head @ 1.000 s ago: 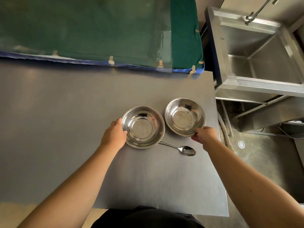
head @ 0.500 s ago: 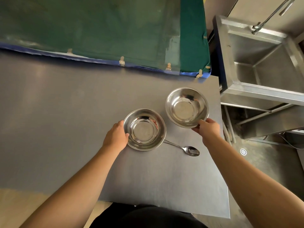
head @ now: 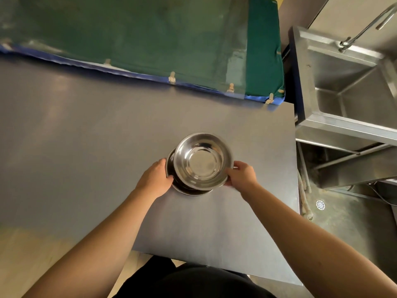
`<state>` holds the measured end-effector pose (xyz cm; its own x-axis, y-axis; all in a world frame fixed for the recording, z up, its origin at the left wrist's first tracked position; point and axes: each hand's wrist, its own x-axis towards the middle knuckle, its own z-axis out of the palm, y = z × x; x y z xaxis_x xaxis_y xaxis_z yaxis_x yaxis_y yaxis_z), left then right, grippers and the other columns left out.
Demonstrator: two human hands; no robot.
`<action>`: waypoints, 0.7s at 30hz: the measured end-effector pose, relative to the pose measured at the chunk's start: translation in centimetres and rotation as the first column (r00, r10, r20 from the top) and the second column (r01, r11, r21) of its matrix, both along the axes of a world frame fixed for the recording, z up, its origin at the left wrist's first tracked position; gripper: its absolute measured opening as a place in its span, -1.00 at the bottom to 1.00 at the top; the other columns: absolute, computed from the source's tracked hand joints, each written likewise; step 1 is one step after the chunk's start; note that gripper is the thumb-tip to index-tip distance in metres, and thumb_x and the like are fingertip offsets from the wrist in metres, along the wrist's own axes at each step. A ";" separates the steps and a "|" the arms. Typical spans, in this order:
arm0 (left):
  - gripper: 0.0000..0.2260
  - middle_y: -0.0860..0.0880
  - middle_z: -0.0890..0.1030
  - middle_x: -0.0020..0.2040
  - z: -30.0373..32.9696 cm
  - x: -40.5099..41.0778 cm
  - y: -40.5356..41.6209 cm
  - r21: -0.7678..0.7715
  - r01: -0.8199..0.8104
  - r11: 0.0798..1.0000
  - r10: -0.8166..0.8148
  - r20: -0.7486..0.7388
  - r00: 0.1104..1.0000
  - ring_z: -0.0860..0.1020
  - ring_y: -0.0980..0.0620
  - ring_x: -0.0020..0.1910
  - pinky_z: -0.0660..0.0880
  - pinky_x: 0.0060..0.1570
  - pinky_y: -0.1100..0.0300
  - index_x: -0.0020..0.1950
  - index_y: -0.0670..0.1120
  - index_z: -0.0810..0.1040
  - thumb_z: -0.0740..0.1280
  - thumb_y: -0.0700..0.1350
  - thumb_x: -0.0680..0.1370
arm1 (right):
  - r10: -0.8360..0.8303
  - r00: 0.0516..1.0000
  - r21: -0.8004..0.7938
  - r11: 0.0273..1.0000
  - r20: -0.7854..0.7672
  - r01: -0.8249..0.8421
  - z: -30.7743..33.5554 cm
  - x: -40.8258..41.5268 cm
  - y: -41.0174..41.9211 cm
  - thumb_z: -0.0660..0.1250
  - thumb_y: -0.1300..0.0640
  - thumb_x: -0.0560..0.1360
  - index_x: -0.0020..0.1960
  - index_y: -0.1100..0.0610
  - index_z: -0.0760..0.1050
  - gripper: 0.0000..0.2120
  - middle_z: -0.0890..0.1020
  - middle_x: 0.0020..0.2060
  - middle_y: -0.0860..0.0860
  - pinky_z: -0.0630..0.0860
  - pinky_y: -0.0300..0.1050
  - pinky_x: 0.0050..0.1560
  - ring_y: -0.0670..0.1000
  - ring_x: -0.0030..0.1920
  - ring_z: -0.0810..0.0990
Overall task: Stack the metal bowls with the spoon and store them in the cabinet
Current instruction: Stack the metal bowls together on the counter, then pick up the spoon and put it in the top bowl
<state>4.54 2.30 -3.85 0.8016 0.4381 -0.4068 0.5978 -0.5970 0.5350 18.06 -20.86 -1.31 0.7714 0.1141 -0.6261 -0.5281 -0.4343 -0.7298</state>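
Two shiny metal bowls sit near the right side of the grey table (head: 86, 130). The upper bowl (head: 203, 161) is held over the lower bowl (head: 189, 191), of which only the left and front rim shows. My right hand (head: 241, 176) grips the upper bowl's right rim. At the lower bowl's left rim, my left hand (head: 155, 180) holds on with curled fingers. I cannot tell if the upper bowl rests fully inside the lower one. The spoon is hidden from view.
A green mat with a blue edge (head: 150, 39) lies along the table's far side. A steel sink (head: 352, 87) with a tap stands to the right, past the table's right edge. A floor drain (head: 320, 204) shows below it.
My right hand has carried the right bowl leftward over the left bowl. The spoon, earlier lying in front of the bowls, is now out of sight. My left hand stays at the left bowl.
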 end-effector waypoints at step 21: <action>-0.62 0.06 0.56 0.00 -0.3 -1.7 -0.2 -0.085 -0.038 0.996 0.043 0.062 0.997 0.51 0.01 -0.06 0.37 -0.07 0.16 0.40 -0.03 0.43 0.29 -0.08 0.58 | 0.279 0.945 -0.332 0.919 0.171 -0.211 -1.0 -2.5 1.2 0.40 0.23 0.46 -0.03 0.09 0.64 -0.89 0.72 -0.37 0.04 0.64 -0.14 -0.33 -0.01 -0.43 0.71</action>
